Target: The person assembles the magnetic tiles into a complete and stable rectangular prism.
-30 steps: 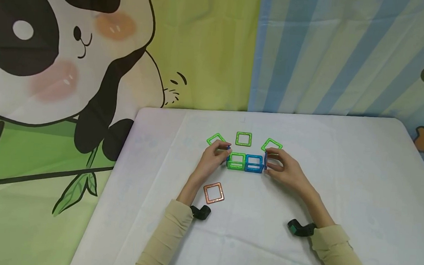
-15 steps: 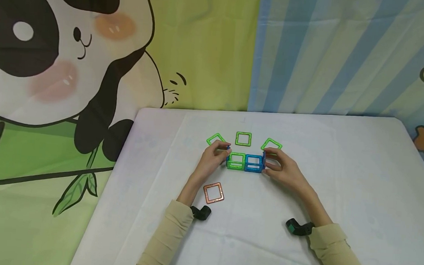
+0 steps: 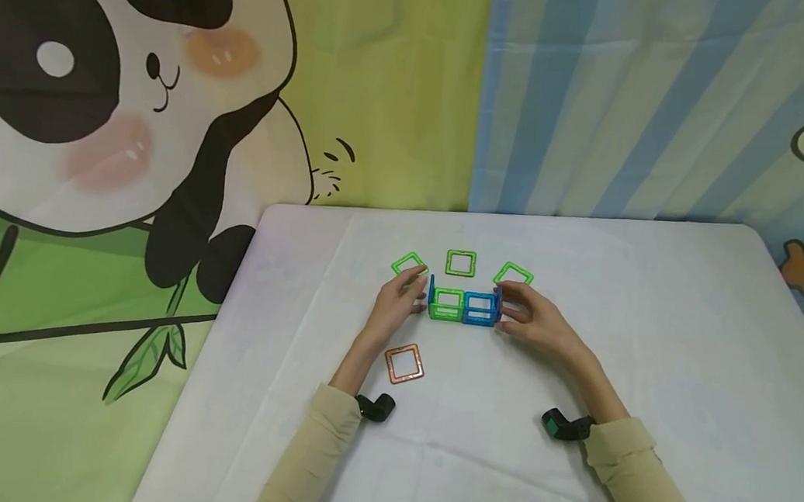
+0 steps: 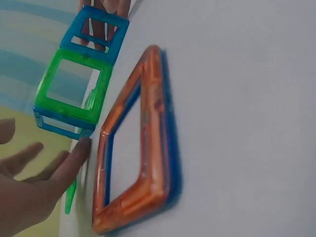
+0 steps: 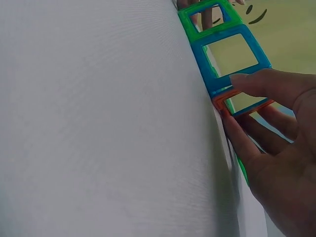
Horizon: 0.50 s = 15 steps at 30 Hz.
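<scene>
Right hand point(image 3: 539, 316) on end tile point(image 3: 498, 307)

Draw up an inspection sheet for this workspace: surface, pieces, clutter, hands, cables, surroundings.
Surface: table with a white cover, faintly creased.
Pieces: a joined frame structure, green and blue side by side, with an upright frame at each end; three loose green frames behind it; one loose orange frame on the near side.
Clutter: nothing seen.
Hands: left hand beside the structure's left end, contact unclear; right hand grips its right end.
Cables: nothing seen.
Surroundings: panda backdrop at left, striped backdrop at right.
</scene>
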Each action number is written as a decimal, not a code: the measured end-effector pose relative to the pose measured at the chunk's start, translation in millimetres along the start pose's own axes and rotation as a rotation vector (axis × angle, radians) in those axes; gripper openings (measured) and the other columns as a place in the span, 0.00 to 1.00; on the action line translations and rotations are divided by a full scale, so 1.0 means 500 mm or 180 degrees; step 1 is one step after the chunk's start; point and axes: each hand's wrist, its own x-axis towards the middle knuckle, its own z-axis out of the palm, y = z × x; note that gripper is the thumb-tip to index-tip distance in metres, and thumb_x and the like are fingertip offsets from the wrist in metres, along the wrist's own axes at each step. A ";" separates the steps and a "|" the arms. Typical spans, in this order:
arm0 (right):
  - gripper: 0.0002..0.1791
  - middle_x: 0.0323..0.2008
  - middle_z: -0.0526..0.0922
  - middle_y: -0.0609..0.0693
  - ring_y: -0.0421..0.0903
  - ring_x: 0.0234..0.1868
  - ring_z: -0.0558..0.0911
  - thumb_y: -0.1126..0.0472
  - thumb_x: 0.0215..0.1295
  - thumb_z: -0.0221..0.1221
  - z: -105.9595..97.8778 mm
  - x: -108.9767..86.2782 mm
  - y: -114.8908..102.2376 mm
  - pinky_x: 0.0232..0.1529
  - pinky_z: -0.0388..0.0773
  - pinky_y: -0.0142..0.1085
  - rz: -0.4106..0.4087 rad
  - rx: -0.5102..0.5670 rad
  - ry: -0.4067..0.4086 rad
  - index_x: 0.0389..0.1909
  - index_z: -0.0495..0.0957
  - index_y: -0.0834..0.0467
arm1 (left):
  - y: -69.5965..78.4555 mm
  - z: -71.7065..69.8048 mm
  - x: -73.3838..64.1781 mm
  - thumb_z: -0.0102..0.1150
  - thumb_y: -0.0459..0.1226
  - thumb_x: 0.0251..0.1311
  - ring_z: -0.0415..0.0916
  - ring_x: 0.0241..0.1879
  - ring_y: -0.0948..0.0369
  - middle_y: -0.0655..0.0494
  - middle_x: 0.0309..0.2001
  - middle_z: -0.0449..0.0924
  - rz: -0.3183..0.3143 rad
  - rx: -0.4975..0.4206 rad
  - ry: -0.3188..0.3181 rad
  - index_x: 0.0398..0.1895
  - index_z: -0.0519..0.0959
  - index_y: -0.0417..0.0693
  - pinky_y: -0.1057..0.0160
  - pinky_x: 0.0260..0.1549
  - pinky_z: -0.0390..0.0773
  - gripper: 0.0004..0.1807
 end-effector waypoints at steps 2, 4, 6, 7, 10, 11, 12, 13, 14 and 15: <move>0.42 0.76 0.60 0.67 0.66 0.74 0.68 0.73 0.65 0.64 -0.001 0.001 0.002 0.66 0.72 0.43 0.0018 -0.0005 -0.0007 0.77 0.56 0.65 | 0.004 0.000 -0.011 0.51 0.48 0.78 0.80 0.55 0.53 0.45 0.62 0.76 -0.0105 -0.0064 0.0025 0.73 0.71 0.50 0.60 0.48 0.85 0.26; 0.42 0.76 0.59 0.68 0.66 0.74 0.68 0.72 0.65 0.65 -0.002 0.001 0.003 0.66 0.72 0.43 0.0022 -0.0014 -0.0017 0.77 0.56 0.65 | 0.007 0.000 -0.023 0.51 0.46 0.79 0.80 0.54 0.52 0.43 0.61 0.76 -0.0183 -0.0137 0.0034 0.72 0.72 0.48 0.60 0.48 0.85 0.25; 0.42 0.76 0.60 0.68 0.66 0.73 0.68 0.72 0.65 0.65 -0.003 0.002 0.003 0.66 0.72 0.43 0.0022 -0.0013 -0.0019 0.77 0.56 0.65 | 0.010 0.001 -0.034 0.51 0.45 0.78 0.82 0.53 0.51 0.43 0.59 0.76 -0.0240 -0.0196 0.0046 0.70 0.73 0.47 0.59 0.48 0.85 0.23; 0.42 0.76 0.60 0.68 0.66 0.73 0.68 0.72 0.65 0.65 -0.003 0.002 0.003 0.66 0.72 0.43 0.0016 -0.0005 -0.0024 0.77 0.56 0.65 | 0.010 0.002 -0.038 0.51 0.45 0.78 0.82 0.52 0.50 0.43 0.58 0.76 -0.0244 -0.0224 0.0054 0.69 0.74 0.46 0.59 0.48 0.85 0.23; 0.42 0.76 0.60 0.68 0.66 0.73 0.69 0.71 0.65 0.65 -0.002 0.003 0.002 0.66 0.72 0.43 0.0014 0.0005 -0.0037 0.77 0.56 0.66 | 0.011 0.006 -0.046 0.53 0.43 0.78 0.83 0.50 0.49 0.42 0.55 0.77 -0.0209 -0.0292 0.0104 0.65 0.76 0.42 0.60 0.49 0.85 0.20; 0.42 0.76 0.60 0.68 0.66 0.73 0.69 0.71 0.65 0.65 -0.002 0.004 0.003 0.66 0.72 0.42 0.0025 0.0013 -0.0040 0.77 0.57 0.65 | 0.011 0.007 -0.049 0.53 0.42 0.78 0.83 0.50 0.49 0.42 0.54 0.77 -0.0197 -0.0313 0.0123 0.64 0.77 0.41 0.59 0.49 0.85 0.20; 0.42 0.76 0.60 0.68 0.65 0.73 0.69 0.71 0.65 0.66 -0.002 0.004 0.004 0.66 0.73 0.42 0.0036 0.0016 -0.0041 0.77 0.57 0.65 | 0.012 0.008 -0.050 0.53 0.42 0.78 0.83 0.50 0.49 0.42 0.53 0.77 -0.0181 -0.0338 0.0139 0.63 0.77 0.40 0.59 0.49 0.85 0.19; 0.42 0.76 0.61 0.68 0.65 0.73 0.70 0.70 0.65 0.66 -0.002 0.004 0.004 0.66 0.73 0.42 0.0039 0.0016 -0.0043 0.77 0.57 0.65 | 0.012 0.009 -0.052 0.53 0.41 0.77 0.82 0.49 0.50 0.42 0.52 0.78 -0.0165 -0.0357 0.0147 0.62 0.77 0.40 0.59 0.50 0.85 0.19; 0.42 0.76 0.61 0.67 0.65 0.73 0.70 0.70 0.65 0.66 -0.002 0.004 0.005 0.65 0.73 0.42 0.0050 0.0019 -0.0040 0.77 0.57 0.65 | 0.013 0.010 -0.052 0.53 0.41 0.77 0.83 0.49 0.50 0.42 0.51 0.78 -0.0162 -0.0372 0.0161 0.61 0.78 0.39 0.59 0.50 0.85 0.18; 0.42 0.76 0.61 0.67 0.65 0.72 0.70 0.70 0.65 0.67 -0.002 0.004 0.005 0.65 0.73 0.42 0.0050 0.0020 -0.0038 0.77 0.58 0.65 | 0.014 0.011 -0.053 0.53 0.41 0.77 0.83 0.49 0.50 0.42 0.51 0.78 -0.0162 -0.0388 0.0168 0.61 0.78 0.39 0.59 0.50 0.85 0.18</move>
